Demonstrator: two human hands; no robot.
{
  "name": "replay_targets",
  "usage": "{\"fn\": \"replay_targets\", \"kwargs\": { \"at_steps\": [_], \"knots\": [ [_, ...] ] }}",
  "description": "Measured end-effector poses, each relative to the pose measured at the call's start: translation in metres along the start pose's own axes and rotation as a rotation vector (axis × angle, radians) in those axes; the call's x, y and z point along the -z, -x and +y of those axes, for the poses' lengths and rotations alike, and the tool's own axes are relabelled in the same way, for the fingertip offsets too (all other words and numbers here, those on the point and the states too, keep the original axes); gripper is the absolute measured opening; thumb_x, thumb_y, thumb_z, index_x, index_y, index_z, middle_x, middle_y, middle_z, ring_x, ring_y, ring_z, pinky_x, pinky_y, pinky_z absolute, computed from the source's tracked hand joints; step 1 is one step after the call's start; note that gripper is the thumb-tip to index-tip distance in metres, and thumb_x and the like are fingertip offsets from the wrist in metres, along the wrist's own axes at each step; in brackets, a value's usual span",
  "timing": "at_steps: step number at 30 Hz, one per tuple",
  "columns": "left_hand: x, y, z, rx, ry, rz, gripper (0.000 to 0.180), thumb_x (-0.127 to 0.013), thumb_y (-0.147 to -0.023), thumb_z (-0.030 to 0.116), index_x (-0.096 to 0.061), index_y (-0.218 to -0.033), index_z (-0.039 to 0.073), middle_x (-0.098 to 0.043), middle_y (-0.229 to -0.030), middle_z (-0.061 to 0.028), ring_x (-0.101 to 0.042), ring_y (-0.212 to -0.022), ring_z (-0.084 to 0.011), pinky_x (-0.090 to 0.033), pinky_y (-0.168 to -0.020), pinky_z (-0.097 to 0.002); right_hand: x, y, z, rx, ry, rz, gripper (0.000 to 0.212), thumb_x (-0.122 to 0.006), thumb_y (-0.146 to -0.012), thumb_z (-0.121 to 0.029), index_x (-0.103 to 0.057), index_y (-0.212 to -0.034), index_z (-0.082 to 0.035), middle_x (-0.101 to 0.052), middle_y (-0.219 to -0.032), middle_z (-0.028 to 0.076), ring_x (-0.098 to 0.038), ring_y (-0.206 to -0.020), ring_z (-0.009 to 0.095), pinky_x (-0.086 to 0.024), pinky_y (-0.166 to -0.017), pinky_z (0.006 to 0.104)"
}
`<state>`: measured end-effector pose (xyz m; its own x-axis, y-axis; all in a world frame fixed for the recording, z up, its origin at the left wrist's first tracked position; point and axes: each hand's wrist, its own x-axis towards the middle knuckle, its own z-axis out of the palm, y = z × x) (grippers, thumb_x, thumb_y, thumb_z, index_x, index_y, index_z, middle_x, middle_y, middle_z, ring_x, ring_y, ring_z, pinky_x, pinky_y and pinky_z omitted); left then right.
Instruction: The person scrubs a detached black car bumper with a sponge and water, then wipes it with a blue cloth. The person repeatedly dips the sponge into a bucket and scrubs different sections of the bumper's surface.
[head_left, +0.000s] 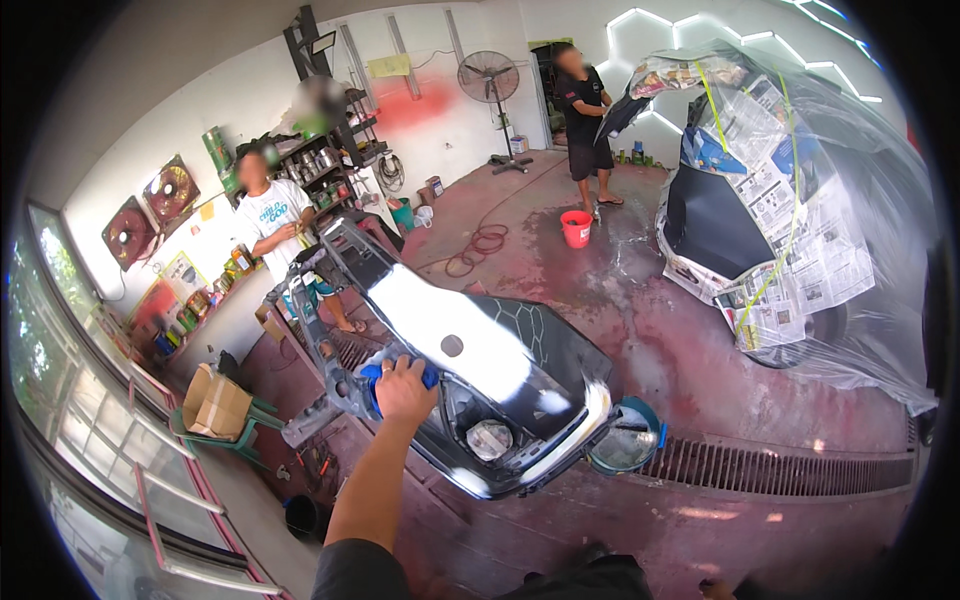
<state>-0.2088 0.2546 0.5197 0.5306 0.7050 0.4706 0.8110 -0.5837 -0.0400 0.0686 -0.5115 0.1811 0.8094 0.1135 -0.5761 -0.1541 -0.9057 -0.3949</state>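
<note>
A large black vehicle bumper (pixel 555 345) with broad white patches lies raised off the floor in front of me. Over its near left end reaches my left hand (pixel 405 390), its fingers closed round a blue cloth-like pad (pixel 431 376). Most of that pad is hidden under the hand, so its exact kind is unclear. A crumpled pale wad (pixel 489 438) sits in a round opening of the bumper. My right hand does not show.
A water-filled teal bucket (pixel 625 440) stands by the bumper's right end, beside a floor grate (pixel 780 468). Farther back are a red bucket (pixel 576 229) and a coiled hose (pixel 480 245). Two people (pixel 272 210) work nearby. A plastic-and-newspaper-covered vehicle (pixel 830 230) stands right.
</note>
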Motion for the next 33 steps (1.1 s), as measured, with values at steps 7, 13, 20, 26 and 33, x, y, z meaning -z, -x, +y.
{"fn": "replay_targets", "kwargs": {
  "at_steps": [7, 13, 20, 26, 33],
  "knots": [
    [-0.011, 0.014, 0.034, -0.015, 0.157, 0.239, 0.043, -0.085, -0.07, 0.023, -0.075, -0.111, 0.016, -0.07, -0.122, -0.0108, -0.065, -0.112, -0.0385, -0.06, -0.089, -0.0503, 0.02, -0.083, -0.094, 0.128, -0.015, -0.094, 0.03, -0.073, -0.083, -0.016, -0.06, -0.106, -0.002, -0.066, -0.09, 0.02, -0.067, -0.078, 0.038, -0.054, -0.076, 0.0514],
    [0.011, 0.026, 0.007, -0.128, 0.122, 0.189, 0.035, -0.085, -0.071, 0.023, -0.074, -0.104, 0.018, -0.069, -0.114, -0.0088, -0.067, -0.107, -0.0388, -0.06, -0.088, -0.0482, -0.001, -0.174, -0.2, 0.678, 0.137, 0.076, 0.051, -0.074, -0.087, -0.021, -0.054, -0.13, -0.003, -0.067, -0.102, 0.021, -0.076, -0.1, 0.038, -0.058, -0.082, 0.0494],
    [0.031, 0.012, -0.092, 0.331, 0.118, 0.239, 0.029, -0.082, -0.075, 0.022, -0.075, -0.102, 0.013, -0.072, -0.109, -0.0117, -0.068, -0.104, -0.0414, -0.058, -0.089, -0.051, 0.009, -0.008, -0.4, 0.825, -0.245, -0.196, 0.027, -0.059, -0.102, -0.014, -0.072, -0.119, 0.002, -0.072, -0.098, 0.008, -0.065, -0.09, 0.017, -0.052, -0.083, 0.0332],
    [0.039, 0.028, -0.115, 0.16, 0.276, 0.222, 0.034, -0.084, -0.073, 0.016, -0.079, -0.106, 0.011, -0.075, -0.112, -0.0104, -0.071, -0.107, -0.037, -0.057, -0.094, -0.046, -0.057, 0.164, -0.542, 1.265, -0.387, -0.226, 0.027, -0.066, -0.101, -0.009, -0.073, -0.125, 0.002, -0.074, -0.13, 0.016, -0.071, -0.116, 0.026, -0.053, -0.101, 0.0356],
    [0.049, -0.008, -0.164, 0.15, 0.87, 0.359, 0.022, -0.082, -0.084, 0.011, -0.078, -0.104, 0.004, -0.075, -0.105, -0.0143, -0.074, -0.1, -0.0317, -0.056, -0.094, -0.0383, -0.172, 0.284, -0.706, 1.612, -0.376, 0.382, 0.034, -0.071, -0.095, -0.009, -0.075, -0.129, -0.005, -0.074, -0.135, 0.009, -0.064, -0.118, 0.037, -0.051, -0.103, 0.0468]
  ]
}}
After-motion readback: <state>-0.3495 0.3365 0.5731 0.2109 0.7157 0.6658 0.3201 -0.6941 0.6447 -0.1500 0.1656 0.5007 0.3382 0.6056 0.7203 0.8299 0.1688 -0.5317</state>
